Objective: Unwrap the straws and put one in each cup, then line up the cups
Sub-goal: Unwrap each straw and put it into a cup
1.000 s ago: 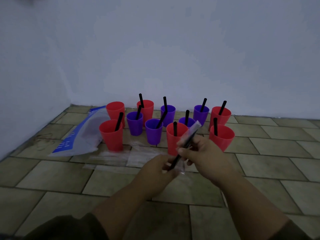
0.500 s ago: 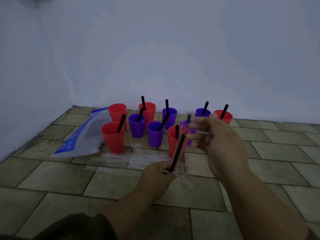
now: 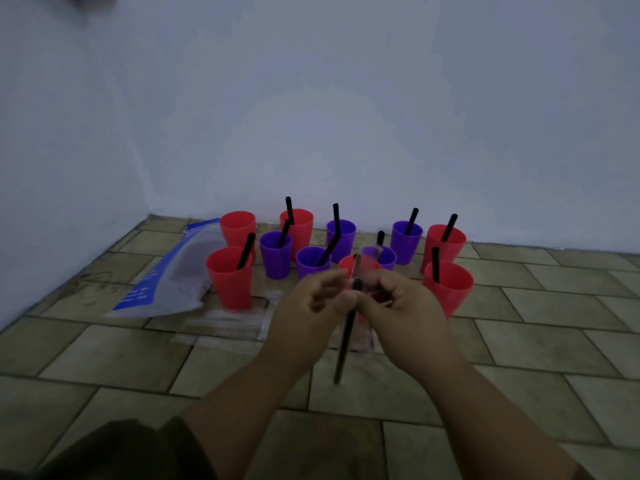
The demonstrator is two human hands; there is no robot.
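Several red and purple cups stand clustered on the tiled floor near the wall, most with a black straw inside. The back-left red cup (image 3: 238, 226) has no straw in it. My left hand (image 3: 311, 301) and my right hand (image 3: 401, 306) meet in front of the cups. Between them a black straw (image 3: 346, 341) hangs down, its lower end just above the floor. My left hand pinches the straw near its top. My right hand pinches the clear wrapper (image 3: 366, 262), which sticks up above the fingers. A red cup behind the hands is mostly hidden.
A blue-and-clear plastic bag (image 3: 173, 275) lies left of the cups. Empty clear wrappers (image 3: 228, 323) are strewn on the tiles in front of the cups. White walls close off the back and the left side.
My hands came together from apart. The straw, held by its lower end before, now hangs down from my fingertips, and the wrapper has slid up to its top end.
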